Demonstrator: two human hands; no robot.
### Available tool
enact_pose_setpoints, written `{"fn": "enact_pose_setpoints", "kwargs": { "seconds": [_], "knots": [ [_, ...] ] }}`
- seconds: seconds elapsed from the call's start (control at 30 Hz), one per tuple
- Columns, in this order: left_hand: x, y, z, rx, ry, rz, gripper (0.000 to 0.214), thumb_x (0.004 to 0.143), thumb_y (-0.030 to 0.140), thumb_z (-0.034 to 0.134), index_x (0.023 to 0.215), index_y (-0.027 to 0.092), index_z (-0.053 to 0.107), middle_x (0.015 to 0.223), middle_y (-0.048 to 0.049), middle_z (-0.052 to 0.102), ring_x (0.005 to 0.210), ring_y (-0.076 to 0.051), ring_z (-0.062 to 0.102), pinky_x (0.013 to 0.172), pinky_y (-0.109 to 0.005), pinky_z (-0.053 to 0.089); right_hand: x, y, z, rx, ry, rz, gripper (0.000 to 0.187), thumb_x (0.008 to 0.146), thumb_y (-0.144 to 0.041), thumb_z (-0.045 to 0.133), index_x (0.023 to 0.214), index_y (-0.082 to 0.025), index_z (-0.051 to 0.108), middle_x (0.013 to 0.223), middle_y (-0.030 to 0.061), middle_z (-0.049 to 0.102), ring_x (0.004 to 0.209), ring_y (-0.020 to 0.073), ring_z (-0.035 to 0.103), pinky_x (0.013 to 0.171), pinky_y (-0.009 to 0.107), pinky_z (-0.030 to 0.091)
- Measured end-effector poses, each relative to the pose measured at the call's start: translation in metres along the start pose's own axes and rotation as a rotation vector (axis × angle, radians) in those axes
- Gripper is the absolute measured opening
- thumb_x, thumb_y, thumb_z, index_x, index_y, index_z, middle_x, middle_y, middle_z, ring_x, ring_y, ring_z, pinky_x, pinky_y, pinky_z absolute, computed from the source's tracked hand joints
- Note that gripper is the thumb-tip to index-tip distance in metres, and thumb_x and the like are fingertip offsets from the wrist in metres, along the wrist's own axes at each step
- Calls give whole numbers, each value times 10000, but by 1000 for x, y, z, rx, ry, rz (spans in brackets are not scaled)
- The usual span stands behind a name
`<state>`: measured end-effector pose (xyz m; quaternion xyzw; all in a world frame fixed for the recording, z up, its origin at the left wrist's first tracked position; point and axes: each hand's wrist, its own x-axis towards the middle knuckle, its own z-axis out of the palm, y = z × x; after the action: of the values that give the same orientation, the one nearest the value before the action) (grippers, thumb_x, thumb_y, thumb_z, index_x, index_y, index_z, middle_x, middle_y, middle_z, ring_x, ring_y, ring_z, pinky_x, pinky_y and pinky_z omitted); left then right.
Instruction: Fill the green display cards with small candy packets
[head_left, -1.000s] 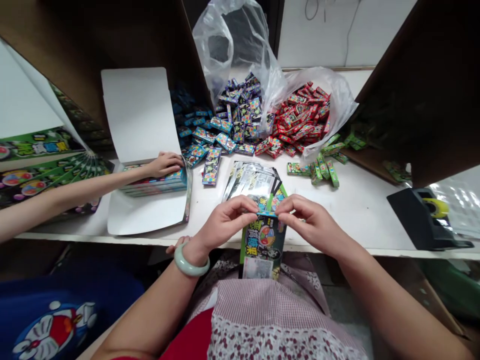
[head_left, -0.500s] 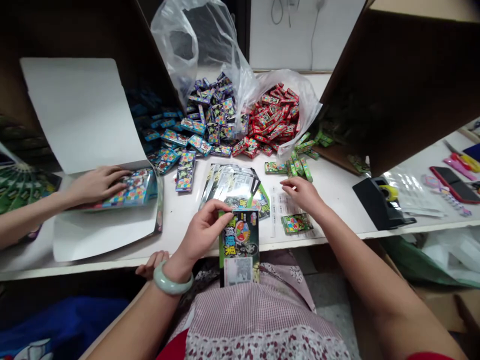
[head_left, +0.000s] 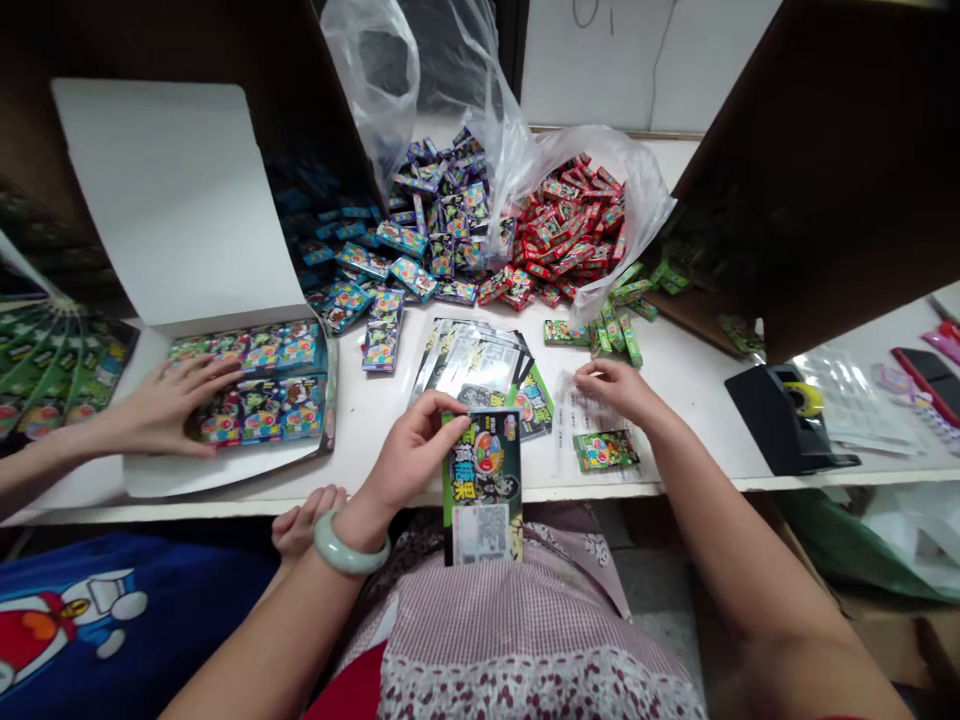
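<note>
My left hand (head_left: 411,458) is closed on the top of a black-and-green printed pouch (head_left: 482,490) that stands upright at the table's front edge over my lap. My right hand (head_left: 619,388) rests on the white table with fingers curled, touching a clear plastic strip (head_left: 571,420); I cannot make out whether it grips it. A small green packet (head_left: 604,449) lies just in front of that hand. A stack of flat pouches (head_left: 480,365) lies between my hands, a little further back.
Heaps of blue (head_left: 390,262), purple (head_left: 450,200), red (head_left: 574,230) and green (head_left: 622,310) small packets lie at the back, partly in clear plastic bags. Another person's hand (head_left: 169,405) rests on packets in an open white box (head_left: 180,240) at left. A tape dispenser (head_left: 787,415) stands right.
My right hand let go of the pouch top and moved right onto the table by the clear strip. The other person's hand shifted across the packets in the white box.
</note>
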<state>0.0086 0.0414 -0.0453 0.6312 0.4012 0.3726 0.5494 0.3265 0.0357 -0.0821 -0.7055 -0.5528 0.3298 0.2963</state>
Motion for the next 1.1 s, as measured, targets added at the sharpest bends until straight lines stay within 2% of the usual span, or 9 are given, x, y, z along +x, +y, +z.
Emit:
{"fn": "enact_pose_setpoints", "kwargs": {
  "seconds": [0.1, 0.23, 0.33, 0.43, 0.63, 0.77, 0.9, 0.97, 1.1],
  "knots": [
    [0, 2, 5, -37, -17, 15, 124, 829, 277, 634, 906, 195, 581, 801, 11, 549, 725, -124, 513, 655, -242, 420, -11, -17, -12, 137, -40, -15, 263, 787, -457, 587, 789, -195, 572, 772, 27, 635, 698, 162, 590, 649, 302, 486],
    [-1, 9, 10, -29, -14, 59, 114, 814, 250, 641, 888, 195, 575, 836, 1, 551, 764, -134, 517, 693, -260, 418, -30, -73, -14, 293, -210, -211, 249, 798, -438, 629, 781, -193, 586, 850, 38, 631, 790, 159, 574, 733, 305, 469],
    [-2, 14, 12, -18, -26, 101, 84, 822, 238, 620, 874, 194, 570, 844, -5, 551, 782, -140, 518, 710, -274, 414, -40, -116, -5, 240, -376, -343, 204, 813, -390, 626, 775, -191, 610, 849, 38, 634, 791, 156, 569, 732, 296, 454],
    [-4, 18, 14, -14, -37, 126, 59, 834, 226, 597, 875, 195, 568, 835, -4, 545, 782, -142, 515, 710, -280, 411, -39, -139, 8, 154, -472, -344, 218, 800, -397, 627, 754, -185, 616, 774, 26, 628, 714, 145, 557, 665, 283, 441],
    [-6, 21, 15, -14, -30, 128, 59, 844, 250, 579, 868, 196, 576, 822, -5, 546, 761, -143, 507, 696, -286, 406, -30, -139, 22, 111, -545, -185, 225, 777, -394, 618, 707, -183, 583, 643, -6, 554, 588, 115, 472, 531, 251, 371],
    [-5, 21, 20, 14, 35, 130, 134, 796, 291, 658, 824, 205, 557, 782, 5, 544, 757, -149, 510, 703, -288, 414, -27, -139, 24, 112, -547, -152, 219, 766, -383, 632, 672, -192, 582, 623, -6, 564, 570, 113, 469, 518, 248, 358],
    [-4, 20, 22, 53, 70, 179, 133, 793, 252, 663, 804, 204, 540, 781, 2, 545, 763, -152, 526, 725, -295, 428, -21, -137, 29, 106, -531, -127, 201, 727, -380, 670, 668, -199, 603, 610, -3, 582, 568, 122, 480, 508, 247, 354],
    [-3, 19, 20, 53, 52, 212, 124, 797, 236, 656, 805, 201, 537, 791, -2, 548, 765, -152, 533, 729, -296, 435, -17, -134, 34, 197, -605, -69, 205, 699, -388, 694, 686, -201, 609, 649, 0, 601, 595, 125, 501, 527, 242, 379],
    [-7, 19, 15, 54, 8, 231, 105, 806, 235, 643, 835, 194, 551, 809, -11, 566, 776, -151, 544, 738, -291, 440, -18, -127, 45, 477, -826, 200, 279, 641, -436, 731, 744, -197, 631, 740, 18, 642, 653, 143, 568, 592, 257, 455]
  ]
}}
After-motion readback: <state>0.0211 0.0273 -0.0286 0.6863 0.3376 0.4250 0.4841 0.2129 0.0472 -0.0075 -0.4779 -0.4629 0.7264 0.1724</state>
